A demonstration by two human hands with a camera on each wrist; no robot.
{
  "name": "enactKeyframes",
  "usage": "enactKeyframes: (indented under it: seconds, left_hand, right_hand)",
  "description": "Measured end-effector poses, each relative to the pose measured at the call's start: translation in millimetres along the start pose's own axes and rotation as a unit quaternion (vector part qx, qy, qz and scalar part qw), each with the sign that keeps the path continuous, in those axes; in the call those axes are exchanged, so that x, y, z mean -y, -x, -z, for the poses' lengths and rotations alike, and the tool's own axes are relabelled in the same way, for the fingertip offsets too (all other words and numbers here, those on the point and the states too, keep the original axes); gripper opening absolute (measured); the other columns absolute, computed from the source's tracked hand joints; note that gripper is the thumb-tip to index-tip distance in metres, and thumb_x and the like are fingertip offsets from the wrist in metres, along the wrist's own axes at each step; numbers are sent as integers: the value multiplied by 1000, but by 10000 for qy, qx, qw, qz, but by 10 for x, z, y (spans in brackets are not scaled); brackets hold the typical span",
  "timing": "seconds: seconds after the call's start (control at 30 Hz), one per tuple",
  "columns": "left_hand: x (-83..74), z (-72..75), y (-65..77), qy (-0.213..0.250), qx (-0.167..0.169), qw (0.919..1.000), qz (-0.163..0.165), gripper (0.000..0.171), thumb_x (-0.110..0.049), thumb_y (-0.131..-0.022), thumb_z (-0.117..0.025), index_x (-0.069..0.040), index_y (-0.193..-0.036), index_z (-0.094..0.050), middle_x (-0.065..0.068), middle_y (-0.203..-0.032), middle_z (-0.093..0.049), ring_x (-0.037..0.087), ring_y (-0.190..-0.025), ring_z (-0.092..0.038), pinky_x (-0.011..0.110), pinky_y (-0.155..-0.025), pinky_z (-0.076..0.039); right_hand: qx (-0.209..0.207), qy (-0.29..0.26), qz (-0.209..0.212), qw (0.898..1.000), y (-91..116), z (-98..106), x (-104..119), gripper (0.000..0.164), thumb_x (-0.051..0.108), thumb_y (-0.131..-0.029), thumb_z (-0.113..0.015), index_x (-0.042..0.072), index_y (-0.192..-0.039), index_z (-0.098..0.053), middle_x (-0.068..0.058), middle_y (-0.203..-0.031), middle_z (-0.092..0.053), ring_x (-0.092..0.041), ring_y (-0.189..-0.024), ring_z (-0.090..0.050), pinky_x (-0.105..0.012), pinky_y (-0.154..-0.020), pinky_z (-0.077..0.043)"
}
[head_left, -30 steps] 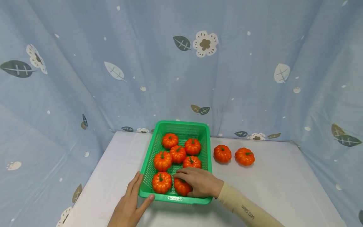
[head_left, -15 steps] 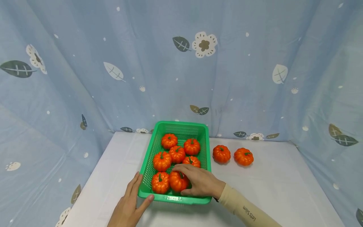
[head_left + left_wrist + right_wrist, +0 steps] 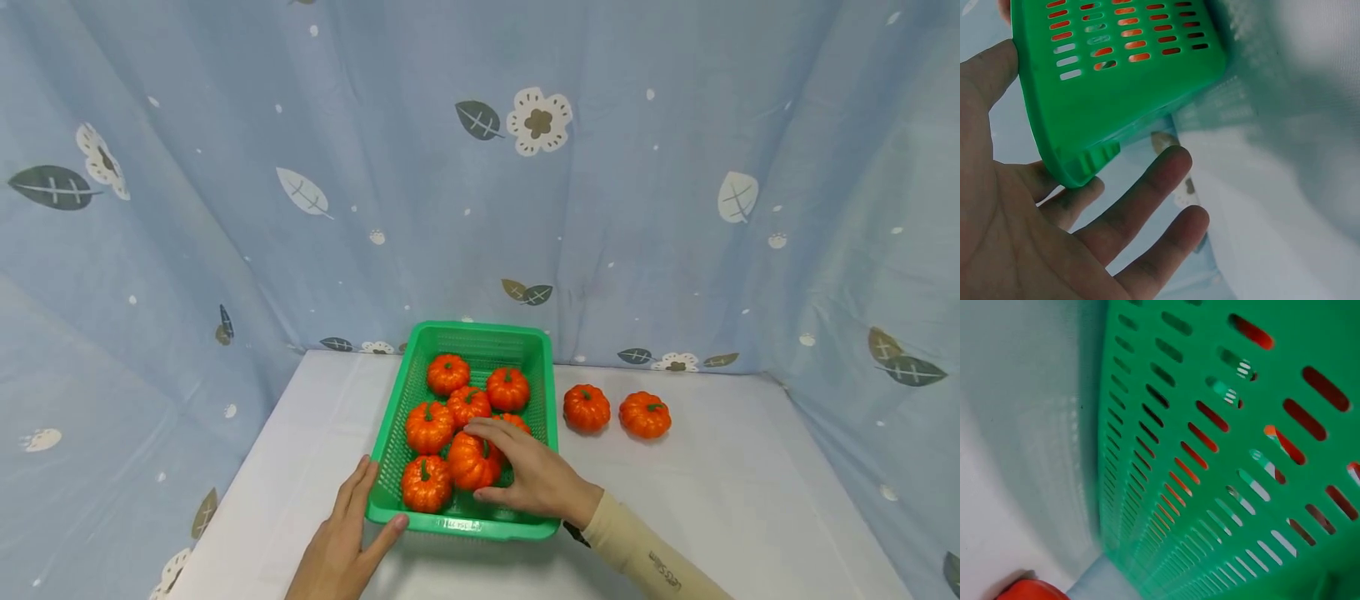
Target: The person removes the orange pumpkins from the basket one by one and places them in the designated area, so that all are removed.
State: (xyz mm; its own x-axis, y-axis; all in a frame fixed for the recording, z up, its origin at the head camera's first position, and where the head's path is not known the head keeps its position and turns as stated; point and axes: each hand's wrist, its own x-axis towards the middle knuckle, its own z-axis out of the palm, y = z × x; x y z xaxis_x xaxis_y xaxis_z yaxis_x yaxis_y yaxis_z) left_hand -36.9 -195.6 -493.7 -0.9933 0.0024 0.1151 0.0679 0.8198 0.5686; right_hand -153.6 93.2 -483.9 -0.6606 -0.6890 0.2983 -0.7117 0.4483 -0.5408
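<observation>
My right hand (image 3: 534,475) reaches over the right wall of the green plastic basket (image 3: 552,400) and grips a small orange pumpkin (image 3: 472,462), thumb on its near side and fingers on its far side. This pumpkin sits at the front of the basket, right beside another pumpkin (image 3: 426,483). In the head view, the hand partly covers a pumpkin (image 3: 514,422) behind it. My left hand (image 3: 341,533) touches the basket's front left corner, thumb at the front rim. The left wrist view has its fingers (image 3: 1141,203) spread out below the basket corner (image 3: 1075,169).
More pumpkins (image 3: 448,374) fill the back and left of the basket. Two pumpkins, one nearer (image 3: 587,408) and one farther right (image 3: 645,415), lie on the white tabletop (image 3: 720,483). A blue patterned curtain (image 3: 420,167) encloses the table's back and sides.
The pumpkin in my right hand has shifted left and then slightly back, its stem coming into view. My left hand stays at the basket corner.
</observation>
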Motion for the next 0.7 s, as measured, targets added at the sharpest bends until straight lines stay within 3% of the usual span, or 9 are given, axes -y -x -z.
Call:
enactKeyframes:
  seconds: [0.3,0.47,0.7]
  left_hand:
    - [35,-15,4,21,7,10000,30,83,-58,-97,-61,-15,-161,-29,7,-164,-28,42,-112,-63,60,-89,-53]
    - [28,-4,3,21,-20,10000,-24,83,-58,-97,-61,-15,-161,-29,7,-164,-28,41,-111,-64,60,-88,-53]
    - [5,6,4,30,-19,10000,-60,83,-57,-97,-61,-15,-161,-29,7,-164,-28,40,-112,-64,59,-88,-53]
  right_hand:
    - [-612,-720,174,9954,76,123,-7,85,35,-80,-88,20,-151,-45,3,-156,-42,-18,-142,-41,-42,-108,-46]
    - [-804,-888,-215,9926,157,278,20,87,30,-77,-91,21,-150,-47,10,-156,-42,-17,-141,-42,-43,-109,-45]
    - [-1286,-744,-616,9870,314,561,-19,88,45,-77,-88,23,-151,-46,4,-152,-47,-18,-136,-48,-39,-104,-49]
